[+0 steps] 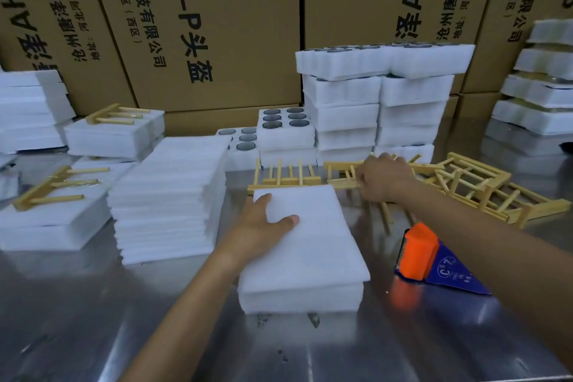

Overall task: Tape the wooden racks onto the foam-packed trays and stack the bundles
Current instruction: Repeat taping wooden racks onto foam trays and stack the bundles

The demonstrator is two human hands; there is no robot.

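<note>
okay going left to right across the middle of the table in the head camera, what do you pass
Foam bundle with a wooden rack on top → tall stack of foam sheets → left hand on the foam-covered tray → right hand gripping a loose rack → orange tape dispenser → pile of racks.

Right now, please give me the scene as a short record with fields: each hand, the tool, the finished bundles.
left hand: left hand rests flat on the foam tray
right hand: right hand grips a wooden rack
tool: orange tape dispenser, right of the tray, untouched
finished bundles: two taped bundles at the left
surface: metal table
</note>
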